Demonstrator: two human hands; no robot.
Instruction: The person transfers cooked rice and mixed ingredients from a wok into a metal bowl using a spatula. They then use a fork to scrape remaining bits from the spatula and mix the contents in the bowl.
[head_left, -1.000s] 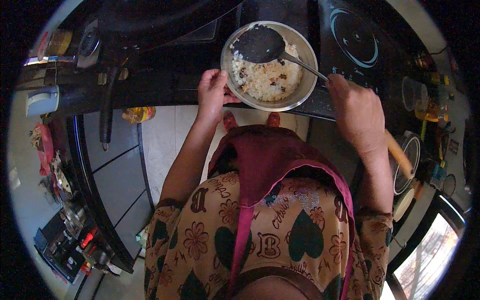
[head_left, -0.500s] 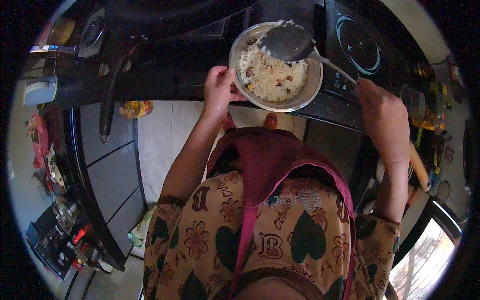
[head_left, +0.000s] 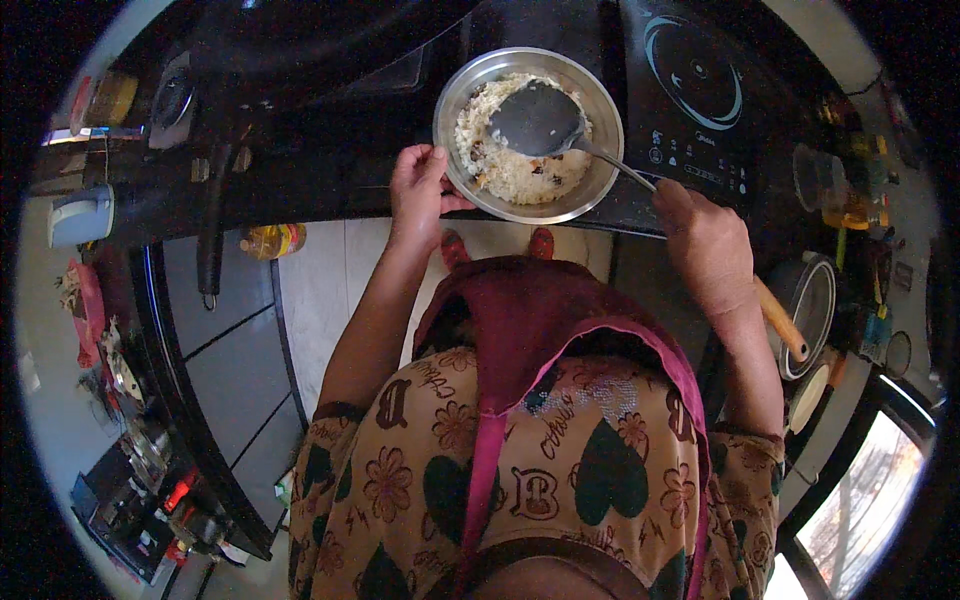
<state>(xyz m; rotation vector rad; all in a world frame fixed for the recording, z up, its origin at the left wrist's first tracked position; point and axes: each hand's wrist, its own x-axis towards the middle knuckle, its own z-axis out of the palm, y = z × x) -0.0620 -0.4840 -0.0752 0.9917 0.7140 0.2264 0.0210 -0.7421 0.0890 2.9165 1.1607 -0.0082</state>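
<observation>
A steel bowl (head_left: 612,120) holds cooked rice (head_left: 530,182) mixed with small brown and dark bits. It sits by the front edge of the black counter. Thumb on the rim and fingers lower down its side, my left hand (head_left: 420,188) grips the bowl from the left. My right hand (head_left: 705,235) is closed around the metal handle of a spatula (head_left: 538,118). The spatula's broad dark head is over the rice inside the bowl and hides part of it. A few grains cling to the head.
An induction cooktop (head_left: 695,70) lies right of the bowl. At the left, a pan's long black handle (head_left: 211,230) juts past the counter edge. An oil bottle (head_left: 272,241) stands below it. A round pan (head_left: 808,310) and a wooden handle (head_left: 782,318) are at the right.
The spatula has come left and down, from above the bowl's far right rim to over the rice. My right hand has moved left with it. Bowl and left hand sit slightly further left in view.
</observation>
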